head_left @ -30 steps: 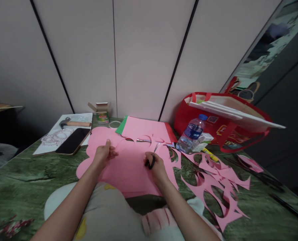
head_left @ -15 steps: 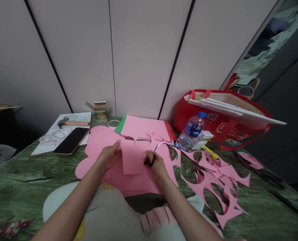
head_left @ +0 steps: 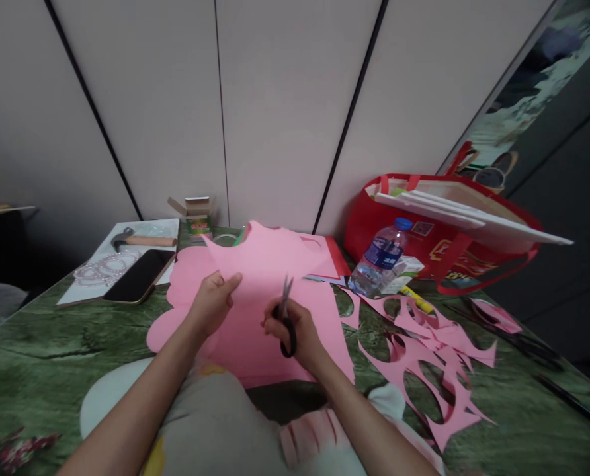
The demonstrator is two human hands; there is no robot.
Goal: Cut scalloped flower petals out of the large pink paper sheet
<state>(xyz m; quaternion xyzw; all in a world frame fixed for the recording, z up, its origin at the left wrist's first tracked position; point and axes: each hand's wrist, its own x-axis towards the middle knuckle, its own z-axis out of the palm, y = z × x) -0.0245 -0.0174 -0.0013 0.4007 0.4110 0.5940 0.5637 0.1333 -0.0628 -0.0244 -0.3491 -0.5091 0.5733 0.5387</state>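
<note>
My left hand (head_left: 213, 301) pinches the left edge of a pink paper sheet (head_left: 265, 264) and holds it tilted up off the table. My right hand (head_left: 295, 330) grips black-handled scissors (head_left: 286, 317), blades pointing up in front of the lifted sheet. More pink paper (head_left: 235, 344) lies flat beneath both hands. Whether the blades touch the sheet is unclear.
Pink cut-out scraps (head_left: 424, 363) spread at the right. A water bottle (head_left: 380, 258) and a red bag (head_left: 448, 231) stand behind them. At the left lie a phone (head_left: 139, 276), bead bracelets (head_left: 101, 268), a hammer (head_left: 141, 239) and a small box (head_left: 196, 215). The table (head_left: 51, 330) is green.
My left hand has lifted the pink sheet up from the table. My right hand has turned the scissors upright and drawn them slightly nearer to me.
</note>
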